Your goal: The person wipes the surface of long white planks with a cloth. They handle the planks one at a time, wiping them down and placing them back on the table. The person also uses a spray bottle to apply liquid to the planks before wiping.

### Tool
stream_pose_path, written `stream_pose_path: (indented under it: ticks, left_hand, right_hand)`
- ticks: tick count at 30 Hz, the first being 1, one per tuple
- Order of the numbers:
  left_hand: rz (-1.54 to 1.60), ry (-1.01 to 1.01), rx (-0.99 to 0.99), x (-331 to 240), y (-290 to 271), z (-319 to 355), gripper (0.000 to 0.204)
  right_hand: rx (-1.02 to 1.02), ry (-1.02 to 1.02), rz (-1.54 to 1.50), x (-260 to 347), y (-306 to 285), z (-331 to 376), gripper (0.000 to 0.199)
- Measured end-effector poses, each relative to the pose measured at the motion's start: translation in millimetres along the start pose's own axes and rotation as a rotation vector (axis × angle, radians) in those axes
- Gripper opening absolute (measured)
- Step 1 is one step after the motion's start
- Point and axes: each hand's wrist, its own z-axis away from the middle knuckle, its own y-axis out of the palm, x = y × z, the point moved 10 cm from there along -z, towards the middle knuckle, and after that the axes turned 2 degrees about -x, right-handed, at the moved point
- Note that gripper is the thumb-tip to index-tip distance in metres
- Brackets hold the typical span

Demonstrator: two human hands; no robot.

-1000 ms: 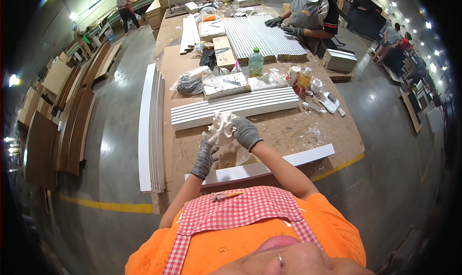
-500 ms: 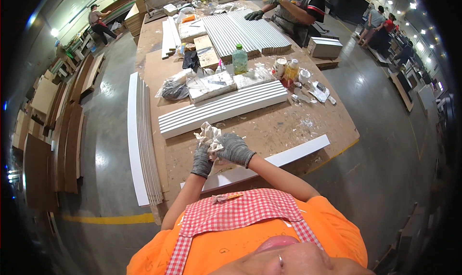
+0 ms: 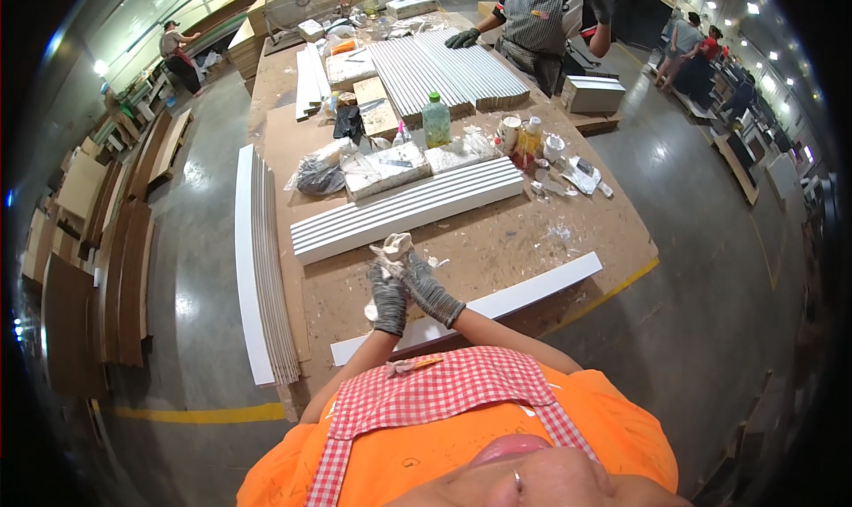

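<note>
Both hands wear grey knitted gloves and are closed round a crumpled off-white rag (image 3: pixel 394 243) above the near part of the workbench. My left hand (image 3: pixel 387 298) grips it from the left, and my right hand (image 3: pixel 429 290) presses against it from the right. Part of the cloth hangs below, beside the left glove. Beneath my forearms a long white board (image 3: pixel 524 285) lies along the near edge. Just beyond the rag lies a row of white strips (image 3: pixel 408 212) set side by side, with dark gaps between them.
Behind the strips stand white-smeared blocks (image 3: pixel 387 168), a plastic bag (image 3: pixel 319 172), a green-capped bottle (image 3: pixel 436 122) and an amber bottle (image 3: pixel 529 141). More boards (image 3: pixel 257 267) stack along the left edge. Across the bench, a co-worker's gloved hand (image 3: pixel 462 39) rests by wider strips (image 3: pixel 444 74).
My hands have come closer together and bunched the rag tighter; the left forearm has swung right. The co-worker has straightened and raised one gloved hand.
</note>
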Motion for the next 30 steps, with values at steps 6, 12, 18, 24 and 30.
stream_pose_path:
  ticks: [6,12,18,24,30]
  left_hand:
    - [-0.428,0.224,-0.034,-7.4,-2.7,-3.8,0.03]
    - [0.09,-0.011,0.072,2.1,-6.7,-0.5,0.041]
    - [0.339,-0.214,-0.058,-19.9,-6.3,12.9,0.038]
    - [0.556,-0.369,0.052,-15.2,4.1,17.4,0.024]
    - [0.239,-0.027,0.253,-3.5,18.4,-28.4,0.035]
  right_hand:
    - [-0.427,-0.277,0.416,-22.7,-14.6,-4.8,0.086]
    - [-0.313,-0.342,0.104,29.7,-6.4,-0.6,0.072]
    - [-0.125,-0.451,0.173,39.2,9.3,-21.9,0.042]
    - [-0.084,-0.656,0.547,21.8,22.9,-19.9,0.05]
    - [0.015,-0.19,-0.305,-10.7,-5.1,-34.4,0.046]
